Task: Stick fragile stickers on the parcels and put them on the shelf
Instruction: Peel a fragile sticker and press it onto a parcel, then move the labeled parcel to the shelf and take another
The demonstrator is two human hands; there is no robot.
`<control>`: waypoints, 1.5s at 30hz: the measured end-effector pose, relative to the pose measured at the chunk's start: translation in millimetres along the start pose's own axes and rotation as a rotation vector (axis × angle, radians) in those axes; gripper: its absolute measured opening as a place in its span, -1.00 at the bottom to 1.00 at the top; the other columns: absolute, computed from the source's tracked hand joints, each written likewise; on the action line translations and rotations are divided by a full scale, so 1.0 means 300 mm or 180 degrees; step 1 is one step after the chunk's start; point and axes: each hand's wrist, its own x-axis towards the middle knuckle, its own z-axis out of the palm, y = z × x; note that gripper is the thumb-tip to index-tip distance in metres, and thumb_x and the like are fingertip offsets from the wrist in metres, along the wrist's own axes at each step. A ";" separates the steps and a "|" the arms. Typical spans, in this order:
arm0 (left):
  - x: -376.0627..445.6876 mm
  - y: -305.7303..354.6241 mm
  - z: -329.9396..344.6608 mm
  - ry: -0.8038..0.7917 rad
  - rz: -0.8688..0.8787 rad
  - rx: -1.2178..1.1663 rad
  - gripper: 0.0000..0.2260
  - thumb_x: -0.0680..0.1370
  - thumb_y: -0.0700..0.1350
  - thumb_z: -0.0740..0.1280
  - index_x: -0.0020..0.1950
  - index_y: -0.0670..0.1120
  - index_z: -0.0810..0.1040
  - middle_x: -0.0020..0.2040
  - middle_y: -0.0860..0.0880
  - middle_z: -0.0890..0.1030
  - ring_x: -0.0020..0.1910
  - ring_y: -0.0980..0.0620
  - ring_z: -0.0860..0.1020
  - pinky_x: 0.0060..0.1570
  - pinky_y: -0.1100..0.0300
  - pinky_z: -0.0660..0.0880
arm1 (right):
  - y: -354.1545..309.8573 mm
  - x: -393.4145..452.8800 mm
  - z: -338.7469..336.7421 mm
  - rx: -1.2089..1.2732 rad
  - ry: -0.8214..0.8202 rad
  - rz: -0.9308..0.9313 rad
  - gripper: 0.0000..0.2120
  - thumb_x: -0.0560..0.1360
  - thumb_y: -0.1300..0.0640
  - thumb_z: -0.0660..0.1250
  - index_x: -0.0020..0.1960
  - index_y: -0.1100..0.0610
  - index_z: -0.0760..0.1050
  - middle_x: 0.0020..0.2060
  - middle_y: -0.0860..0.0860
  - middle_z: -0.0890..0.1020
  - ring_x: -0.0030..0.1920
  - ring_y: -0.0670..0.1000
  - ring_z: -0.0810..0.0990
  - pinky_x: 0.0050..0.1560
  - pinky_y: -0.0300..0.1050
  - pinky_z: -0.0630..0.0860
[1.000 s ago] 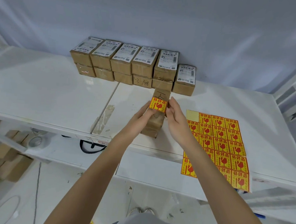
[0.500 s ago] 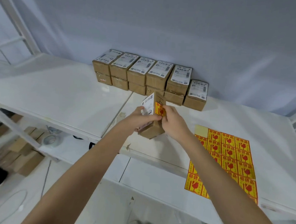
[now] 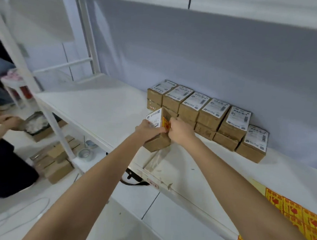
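Note:
I hold a brown cardboard parcel (image 3: 158,143) tilted above the white shelf board (image 3: 106,108). It carries a white shipping label and a yellow-and-red fragile sticker (image 3: 166,122) on its side. My left hand (image 3: 147,128) grips the parcel from the left, over the label. My right hand (image 3: 180,131) grips its right side, fingers at the sticker. A sheet of fragile stickers (image 3: 297,221) lies on the board at the lower right, partly behind my right forearm.
Several labelled parcels (image 3: 206,115) are stacked two high against the grey back wall. Another person (image 3: 0,146) crouches at the left beside a white shelf post (image 3: 34,90). Loose cartons (image 3: 57,161) and a tape roll (image 3: 85,154) lie on the lower level.
The parcel has turned from end-on to tilted, label side to the left, held in both hands. My view has swung left and up, so the sticker sheet slid to the right edge.

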 end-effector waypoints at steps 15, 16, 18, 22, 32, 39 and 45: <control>0.516 -0.050 -0.487 0.0376 0.0323 0.0368 -0.24 0.30 0.20 0.46 0.40 -0.03 0.29 0.31 -0.08 0.38 0.18 -0.09 0.45 0.16 0.02 0.47 | -0.296 0.578 -0.010 -0.0807 0.0737 0.0446 -0.65 0.57 0.13 0.13 0.29 0.26 0.34 0.23 0.21 0.43 0.22 0.18 0.41 0.13 0.06 0.40; 0.550 -0.058 -0.510 0.0354 0.0327 0.0264 -0.24 0.29 0.20 0.46 0.40 -0.03 0.29 0.31 -0.08 0.39 0.17 -0.09 0.46 0.14 0.03 0.48 | -0.297 0.604 0.000 -0.0802 0.0649 0.0533 -0.62 0.58 0.10 0.10 0.32 0.27 0.32 0.25 0.21 0.42 0.25 0.19 0.39 0.17 0.08 0.39; 0.610 -0.079 -0.547 0.0304 0.0296 0.0196 -0.24 0.28 0.19 0.46 0.39 -0.03 0.30 0.30 -0.07 0.39 0.13 -0.07 0.48 0.11 0.04 0.50 | -0.297 0.645 0.020 -0.0690 0.0397 0.0747 -0.56 0.60 0.03 0.05 0.38 0.27 0.25 0.31 0.21 0.37 0.30 0.20 0.33 0.25 0.12 0.35; 0.704 -0.095 -0.597 0.0247 0.0239 0.0437 -0.26 0.32 0.20 0.45 0.41 -0.01 0.27 0.32 -0.08 0.37 0.13 -0.06 0.43 0.08 0.07 0.46 | -0.299 0.697 0.054 -0.0806 0.0188 0.0945 -0.51 0.61 -0.03 -0.01 0.40 0.26 0.24 0.34 0.23 0.36 0.32 0.20 0.35 0.28 0.12 0.29; 0.800 -0.043 -0.577 0.0048 0.0249 0.0727 -0.26 0.30 0.21 0.45 0.38 -0.01 0.29 0.29 -0.07 0.38 0.15 -0.08 0.46 0.06 0.08 0.46 | -0.309 0.757 0.073 -0.1020 0.0642 0.1075 -0.57 0.55 -0.08 0.14 0.17 0.27 0.45 0.08 0.22 0.52 0.07 0.18 0.49 0.04 -0.02 0.37; 0.824 -0.007 -0.590 0.0406 0.0474 0.1356 -0.32 0.34 0.16 0.43 0.37 -0.03 0.29 0.21 -0.09 0.36 0.22 -0.12 0.41 0.15 0.07 0.38 | -0.267 0.825 0.038 -0.1067 -0.0072 0.1650 -0.26 0.52 -0.31 -0.07 0.41 0.26 0.24 0.34 0.29 0.34 0.33 0.27 0.30 0.31 0.13 0.22; 0.878 -0.023 -0.629 0.0663 0.0570 0.1779 -0.31 0.35 0.17 0.43 0.38 -0.06 0.28 0.22 -0.12 0.37 0.23 -0.15 0.38 0.10 0.04 0.37 | -0.276 0.869 0.056 -0.1118 -0.0446 0.1827 -0.15 0.51 -0.36 -0.13 0.50 0.31 0.01 0.43 0.37 0.16 0.45 0.37 0.09 0.41 0.26 0.06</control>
